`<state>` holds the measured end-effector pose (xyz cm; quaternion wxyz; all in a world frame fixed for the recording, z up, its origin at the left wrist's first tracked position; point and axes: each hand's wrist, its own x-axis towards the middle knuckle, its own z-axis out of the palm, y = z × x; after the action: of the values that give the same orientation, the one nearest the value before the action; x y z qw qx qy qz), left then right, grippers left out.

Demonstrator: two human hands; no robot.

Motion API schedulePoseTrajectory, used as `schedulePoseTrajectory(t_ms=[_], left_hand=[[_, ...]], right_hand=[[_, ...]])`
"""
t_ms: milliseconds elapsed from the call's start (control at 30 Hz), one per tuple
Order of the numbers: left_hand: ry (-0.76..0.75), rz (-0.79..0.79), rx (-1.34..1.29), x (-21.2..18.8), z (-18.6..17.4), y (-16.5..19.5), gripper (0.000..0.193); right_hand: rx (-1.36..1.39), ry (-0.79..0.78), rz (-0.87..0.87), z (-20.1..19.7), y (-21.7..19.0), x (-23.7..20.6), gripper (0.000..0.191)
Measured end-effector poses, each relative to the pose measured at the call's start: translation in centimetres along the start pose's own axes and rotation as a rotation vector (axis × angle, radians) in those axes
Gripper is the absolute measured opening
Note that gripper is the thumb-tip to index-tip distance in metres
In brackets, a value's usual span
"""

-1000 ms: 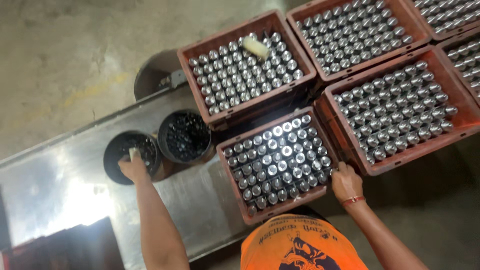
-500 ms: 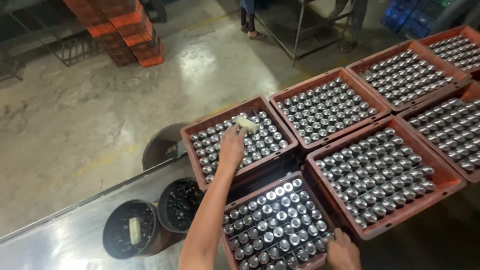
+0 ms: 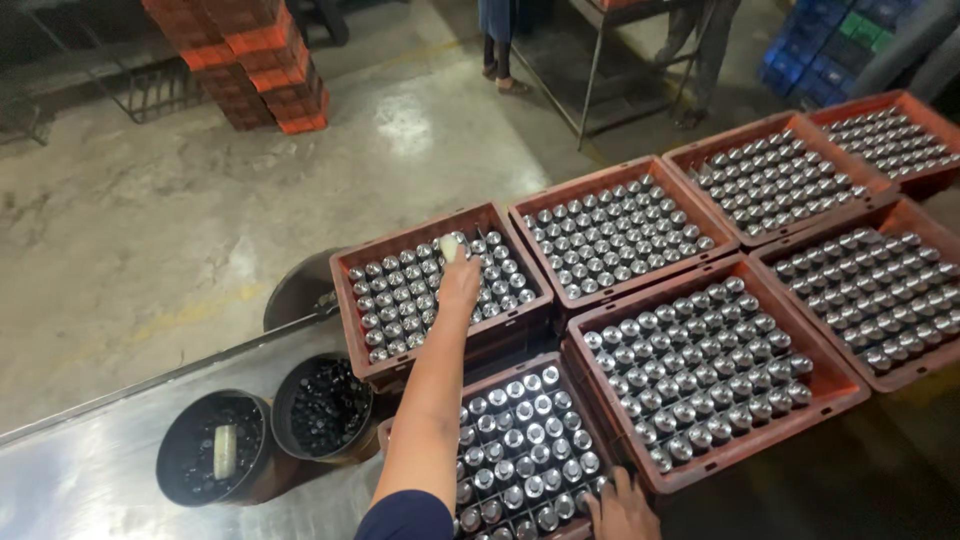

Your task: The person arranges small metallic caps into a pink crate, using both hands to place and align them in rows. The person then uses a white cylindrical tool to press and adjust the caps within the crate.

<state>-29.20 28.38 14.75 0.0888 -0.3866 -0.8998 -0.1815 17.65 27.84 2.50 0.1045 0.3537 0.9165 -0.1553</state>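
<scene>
My left hand [image 3: 461,283] reaches far out over a brown crate [image 3: 352,266] packed with several upright shiny metal cans. Its fingers close on a pale cream stick-shaped piece [image 3: 450,247] lying on top of those cans. My right hand [image 3: 620,506] rests at the bottom of the view, on the corner between the nearest crate of cans [image 3: 497,374] and the crate [image 3: 830,395] to its right. It holds nothing that I can see, with fingers spread on the rim.
Two round black tubs [image 3: 166,452] [image 3: 325,405] with dark small parts stand on a metal table [image 3: 70,485] at left; one holds another pale piece [image 3: 225,450]. More crates of cans [image 3: 610,180] extend right. Stacked orange crates [image 3: 262,62] and a person's legs [image 3: 496,45] are beyond.
My left hand left the black tub, leaving a pale piece there, and stretched out to the far crate's pale piece. The view tilted up. My right hand stayed at the crate corner.
</scene>
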Motion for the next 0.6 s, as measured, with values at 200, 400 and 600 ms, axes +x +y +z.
schedulePoseTrajectory(t_ms=[200,400,600], left_hand=[[0.493,-0.002,-0.372,-4.5,-2.4,0.6,0.035],[0.259,-0.59,-1.132,-18.5,-4.2,2.5,0.025],[0.055,-0.813,-1.638,-34.5,-3.0,6.8,0.026]], right_hand=[[0.027,0.161,-0.161,0.6,1.2,-1.4,0.057],[0.185,0.089,-0.204,-3.4,0.7,-3.5,0.06],[0.653,0.108,-0.435,-6.0,-1.8,-5.2,0.07]])
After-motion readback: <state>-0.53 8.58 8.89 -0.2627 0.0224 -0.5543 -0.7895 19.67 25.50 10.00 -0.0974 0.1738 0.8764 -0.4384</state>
